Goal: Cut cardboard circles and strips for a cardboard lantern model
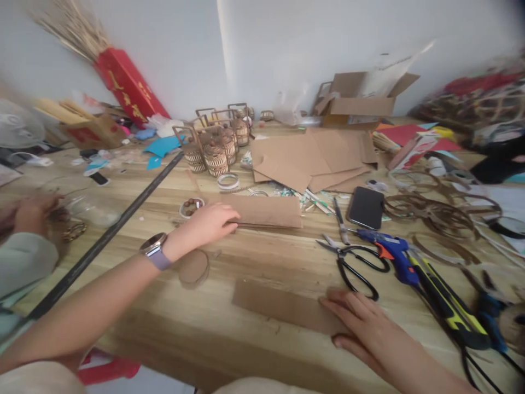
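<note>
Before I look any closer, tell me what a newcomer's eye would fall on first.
Probably the tall red box with gold characters at the back left, pale stalks at its top. Next, perhaps, the cluster of small slatted containers with handles, left of the flat cardboard pieces. In front, the left hand is at the left end of a cardboard strip, while the right hand touches the right end of another, nearer strip.
</note>
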A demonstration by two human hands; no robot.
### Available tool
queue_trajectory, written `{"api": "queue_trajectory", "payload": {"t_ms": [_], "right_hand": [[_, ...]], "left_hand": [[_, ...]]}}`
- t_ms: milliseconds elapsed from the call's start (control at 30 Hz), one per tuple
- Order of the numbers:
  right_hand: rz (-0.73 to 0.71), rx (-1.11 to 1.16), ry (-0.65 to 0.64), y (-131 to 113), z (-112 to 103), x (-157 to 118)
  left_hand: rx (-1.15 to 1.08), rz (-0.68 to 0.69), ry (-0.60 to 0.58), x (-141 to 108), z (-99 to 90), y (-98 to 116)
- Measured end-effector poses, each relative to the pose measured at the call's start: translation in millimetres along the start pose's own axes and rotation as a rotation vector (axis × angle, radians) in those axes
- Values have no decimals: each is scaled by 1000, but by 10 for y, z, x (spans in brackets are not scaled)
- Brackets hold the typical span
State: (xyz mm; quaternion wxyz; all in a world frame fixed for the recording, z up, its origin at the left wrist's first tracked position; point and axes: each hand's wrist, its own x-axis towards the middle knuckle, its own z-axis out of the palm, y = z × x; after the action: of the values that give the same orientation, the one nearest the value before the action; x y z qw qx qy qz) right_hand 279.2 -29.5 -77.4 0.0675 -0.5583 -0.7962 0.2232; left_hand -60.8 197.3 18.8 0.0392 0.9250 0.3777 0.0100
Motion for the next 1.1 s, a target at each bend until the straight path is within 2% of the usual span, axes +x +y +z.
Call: {"api": "queue_trajectory", "payload": {"t_ms": [100, 233, 367, 533, 600, 700, 800, 900, 1000, 1100], "right_hand": [[9, 22, 30, 11, -5, 149], [15, 32, 40, 10, -52, 361], [18, 29, 43, 70, -79, 416], [38, 7, 23, 42, -111, 376], [29, 8, 10, 8, -129, 330], [33, -4, 14, 23, -168, 212], [49, -48, 32, 127, -217, 62], [42, -115, 55, 236, -268, -75], [56, -121, 31, 306, -333, -204], [131, 1, -5, 381, -406, -362]], "left_hand": [[3, -163, 52, -132, 74, -296], [-29, -238, 66, -170, 218, -516], [-49, -185, 74, -76, 400, -597], [-82, -81, 33, 191, 562, -643], [-107, -50, 8, 263, 554, -650], [-151, -9, -15, 273, 435, -635], [-193, -1, 16, 173, 243, -522], [-239, 13, 100, -9, 140, -225], [-255, 119, 29, -223, 263, 212], [-165, 238, -53, -393, 547, 592]]}}
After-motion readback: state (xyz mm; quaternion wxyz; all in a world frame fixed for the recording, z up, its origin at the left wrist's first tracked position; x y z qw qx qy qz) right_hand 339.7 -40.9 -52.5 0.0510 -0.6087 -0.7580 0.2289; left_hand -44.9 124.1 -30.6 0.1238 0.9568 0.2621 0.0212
